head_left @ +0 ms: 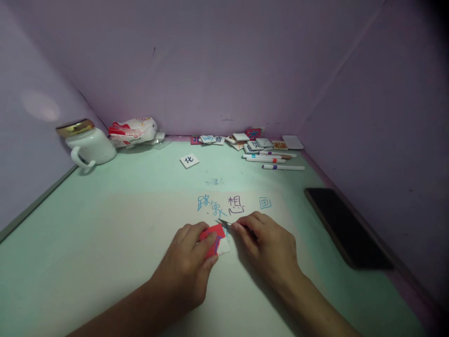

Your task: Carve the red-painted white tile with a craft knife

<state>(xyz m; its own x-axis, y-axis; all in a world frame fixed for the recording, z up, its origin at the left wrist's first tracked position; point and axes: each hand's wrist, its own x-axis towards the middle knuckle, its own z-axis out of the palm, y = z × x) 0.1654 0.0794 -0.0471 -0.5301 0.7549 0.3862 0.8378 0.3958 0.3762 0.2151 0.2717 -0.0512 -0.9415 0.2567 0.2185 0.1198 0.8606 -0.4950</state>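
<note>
My left hand [191,260] is closed on a small square tile [216,230], thumb at its lower edge and fingers over its top. The tile's face is red with a purple line, and its lower right part is white. In a pinch grip, my right hand [268,248] has a craft knife [226,223], its thin pointed metal blade aimed left, just above the tile's upper right corner. Most of the knife's handle is hidden by my fingers. Blue and purple Chinese characters [235,206] stand on the tabletop [133,224] just beyond both hands.
A white tile [189,160] with a black character lies farther back. Several painted tiles [254,142] and marker pens [265,160] are along the back wall. A dark phone [347,229] lies at right; a white mug [93,146] and a plastic packet [133,132] are back left.
</note>
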